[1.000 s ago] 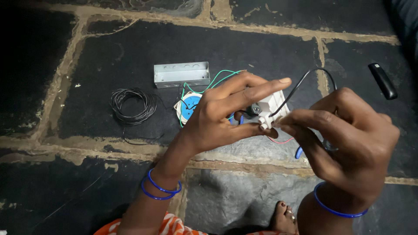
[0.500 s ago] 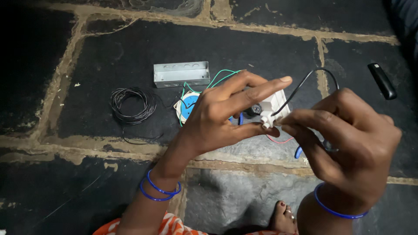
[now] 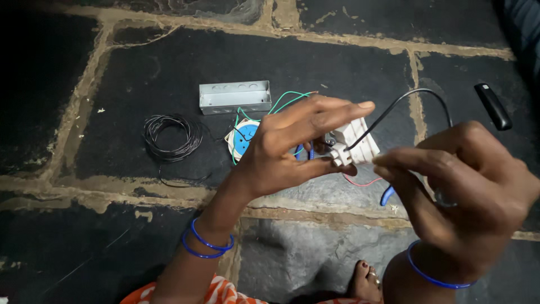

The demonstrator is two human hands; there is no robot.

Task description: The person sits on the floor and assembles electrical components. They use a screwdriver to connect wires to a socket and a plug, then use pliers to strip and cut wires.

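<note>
left hand [image 3: 281, 149] pinches the white switch [image 3: 354, 143], steadying it; right hand [image 3: 467, 186] is closed, fingertips gripping the black wire [image 3: 416, 98] at its terminal

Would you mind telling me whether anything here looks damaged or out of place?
Nothing looks damaged. Loose green and red wires trail over the stone floor behind the white switch module held in the left hand.

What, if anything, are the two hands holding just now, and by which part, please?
The left hand pinches a small white electrical switch by its sides, thumb beneath and fingers above. The right hand meets its edge with its fingertips; whether it holds anything cannot be told.
</note>
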